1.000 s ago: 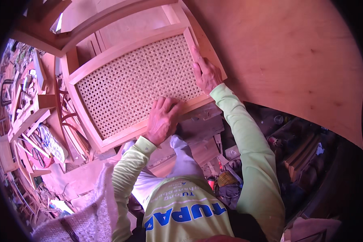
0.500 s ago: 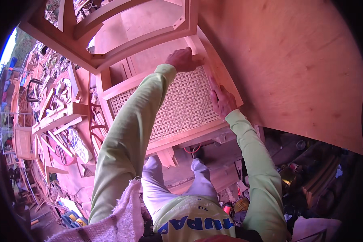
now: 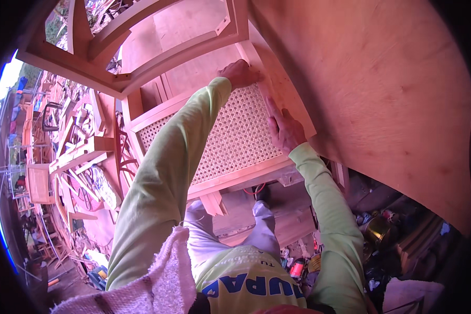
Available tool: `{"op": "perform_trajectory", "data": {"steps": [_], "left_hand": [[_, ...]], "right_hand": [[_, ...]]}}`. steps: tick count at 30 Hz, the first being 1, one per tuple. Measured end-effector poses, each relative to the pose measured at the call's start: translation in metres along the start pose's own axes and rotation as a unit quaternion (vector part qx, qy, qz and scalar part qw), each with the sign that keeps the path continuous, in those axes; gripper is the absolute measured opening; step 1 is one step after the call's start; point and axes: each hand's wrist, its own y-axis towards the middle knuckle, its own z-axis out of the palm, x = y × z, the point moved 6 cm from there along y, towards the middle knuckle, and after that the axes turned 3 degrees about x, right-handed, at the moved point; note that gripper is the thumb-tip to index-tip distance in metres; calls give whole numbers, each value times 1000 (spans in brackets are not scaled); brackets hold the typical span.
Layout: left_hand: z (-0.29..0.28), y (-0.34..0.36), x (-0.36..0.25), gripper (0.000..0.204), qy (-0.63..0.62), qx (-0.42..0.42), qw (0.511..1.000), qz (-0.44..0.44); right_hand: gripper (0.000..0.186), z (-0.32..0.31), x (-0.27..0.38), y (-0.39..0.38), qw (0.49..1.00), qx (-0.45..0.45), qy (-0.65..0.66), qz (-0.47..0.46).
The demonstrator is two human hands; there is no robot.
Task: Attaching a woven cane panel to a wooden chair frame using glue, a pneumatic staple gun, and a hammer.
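Note:
In front of me lies a woven cane panel [image 3: 233,138] set in a pale wooden frame. My left hand [image 3: 239,74] is at its far right corner, fingers closed over the wood there; the fingertips are partly hidden. Nearer to me, my right hand [image 3: 288,132] rests along the panel's right side rail. Its index finger stretches forward on the rail and the thumb stands apart from it. The right hand's lower fingers are hidden beneath it. No tool shows in either hand.
A curved wooden frame [image 3: 186,52] rises beyond the panel at upper left. A large plywood sheet [image 3: 387,89] fills the right side. Wood offcuts [image 3: 83,152] pile up at left. At lower right, a yellow metallic container [image 3: 376,230] sits among clutter.
The whole view has shifted slightly. My right thumb has lifted away from the index finger, while the left hand stays at the same corner, held a little flatter.

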Motion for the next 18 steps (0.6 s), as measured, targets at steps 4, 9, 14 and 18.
{"op": "perform_trajectory", "data": {"steps": [4,9,14,18], "left_hand": [[3,-3,-1,84,22,1,1000,-4],[8,-4,-8,52,43,0,999,-4],[3,20,31,79,39,-5,999,29],[6,11,-21,70,45,6,997,69]], "right_hand": [[70,2,-30,-12,971,11,213,109],[68,12,-61,-14,891,82,361,263],[61,-4,-22,6,861,270,285,324],[60,4,-64,-8,882,219,310,278]]}}
